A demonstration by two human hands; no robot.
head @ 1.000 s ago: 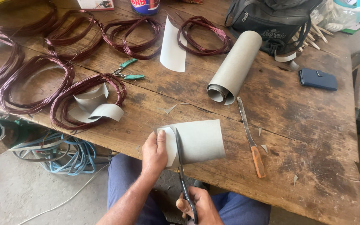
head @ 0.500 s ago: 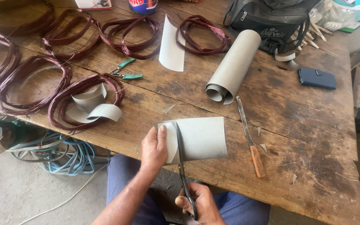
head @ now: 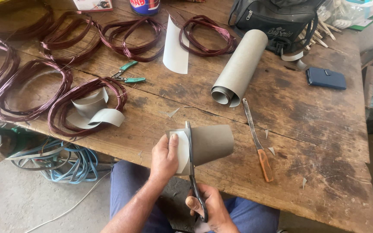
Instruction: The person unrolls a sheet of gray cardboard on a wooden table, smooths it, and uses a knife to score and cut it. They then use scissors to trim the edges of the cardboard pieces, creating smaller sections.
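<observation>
Left hand [head: 165, 157] fingers clamp grey sheet [head: 210, 144]; right hand [head: 206, 209] fingers grip scissors [head: 191, 166]; white box [head: 92, 4] and red-blue can [head: 145, 6] at far edge of worn wooden table [head: 324, 142]

A workshop, no doubt about it: the scissors [head: 194, 172] grip sits at the near edge of a scarred plank workbench [head: 324, 142]. Beyond and left of that grip lie coils of enamelled copper wire [head: 87, 103] and green-handled pliers [head: 128, 74]; to its right a knife [head: 257, 138], farther back a grey insulation-paper roll [head: 240, 69].
</observation>
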